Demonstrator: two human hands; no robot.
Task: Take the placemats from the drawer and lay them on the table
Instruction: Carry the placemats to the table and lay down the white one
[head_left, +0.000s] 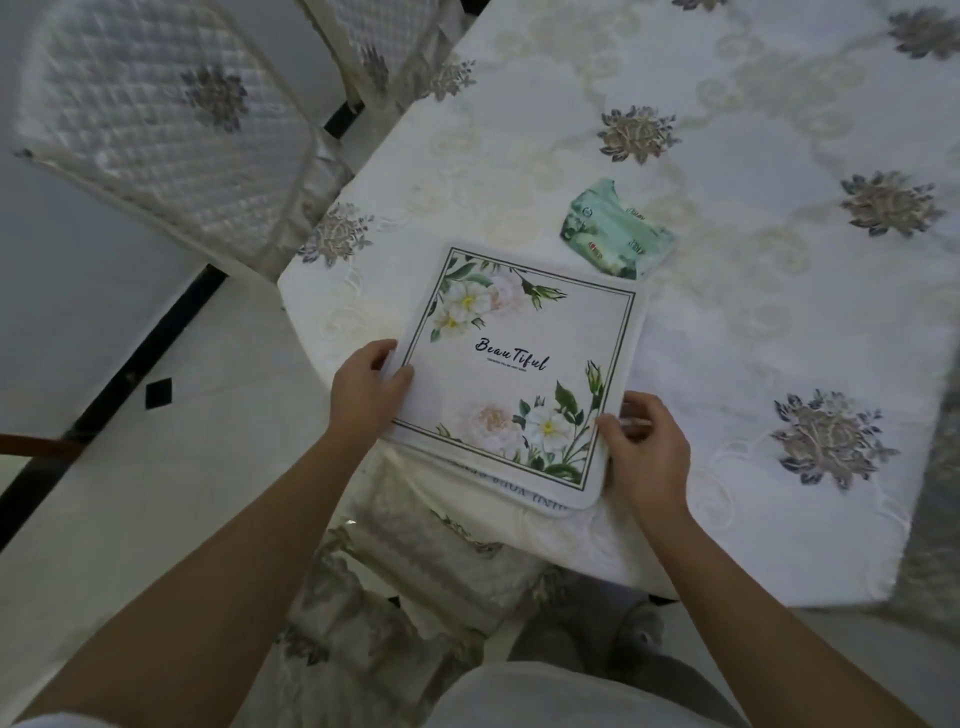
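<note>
At the near corner of the table (753, 322), the floral placemat (514, 374) lies flat on the embroidered white tablecloth (519, 130), turned at an angle to the table edge, "Beautiful" printed across its middle. A second mat (493, 472) sits under it; only a strip of its near edge with some lettering shows.

Left hand (369, 395) grips the placemat's left edge, thumb on top, fingers curled under. Right hand (644, 447) pinches the near right edge, thumb on the printed face, other fingers bent behind it.

Obstacles: a green tissue pack (615, 228) lies just beyond the mat's far right corner; cannot tell if they touch. Rest of the cloth nearby shows only stitched flowers.

Around: a quilted chair (156, 130) stands off the table's left corner, another chair back (384, 47) further up. A covered seat (415, 561) is tucked under the near edge, between the arms. White tiled floor (156, 467) with a black strip to the left
</note>
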